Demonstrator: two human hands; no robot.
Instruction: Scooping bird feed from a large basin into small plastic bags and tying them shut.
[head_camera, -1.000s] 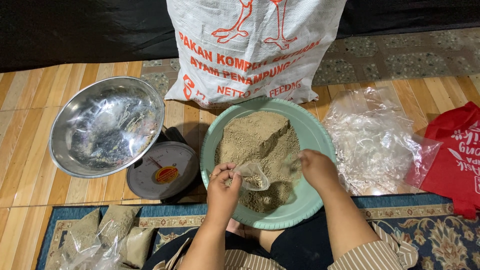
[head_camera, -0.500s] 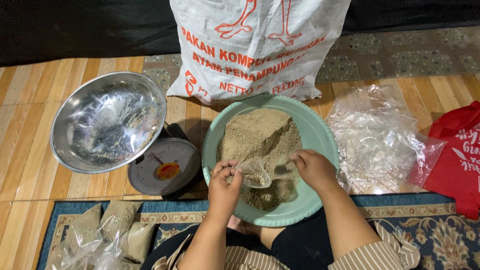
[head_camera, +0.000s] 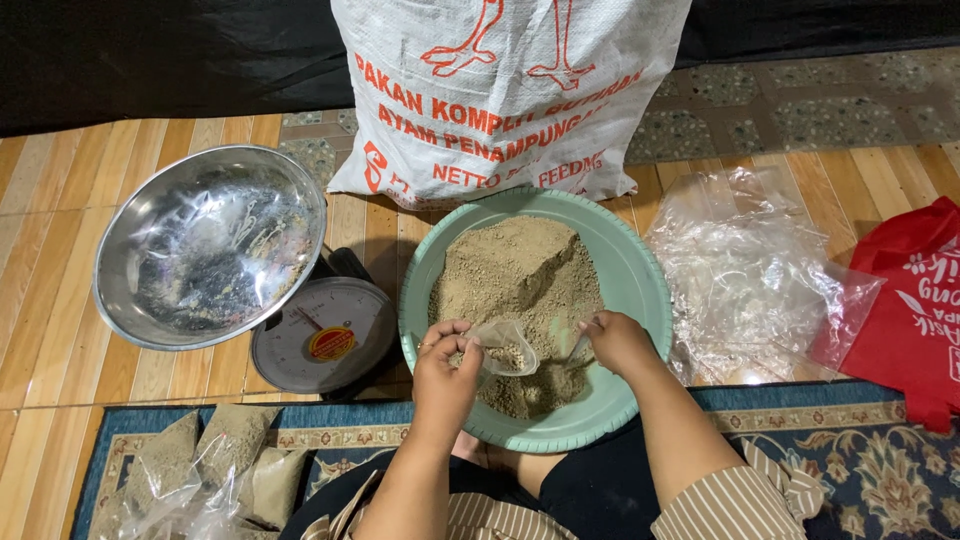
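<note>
A pale green basin (head_camera: 640, 270) in front of me holds a heap of brownish powdery feed (head_camera: 520, 275). My left hand (head_camera: 446, 372) pinches the rim of a small clear plastic bag (head_camera: 508, 350) held open over the near part of the basin, with a little feed inside it. My right hand (head_camera: 615, 340) is closed on the bag's other side, low in the feed; what it grips is partly hidden. Both hands are inside the basin's near edge.
A large white woven sack (head_camera: 505, 95) with orange print stands behind the basin. To the left sit a steel bowl (head_camera: 205, 245) and a dial scale (head_camera: 322, 335). Clear plastic bags (head_camera: 745, 275) and a red bag (head_camera: 915, 300) lie right. Filled packets (head_camera: 205, 465) rest lower left.
The bag between my hands has been pulled wider open and sits lower in the feed. My right hand shifted slightly toward the near rim.
</note>
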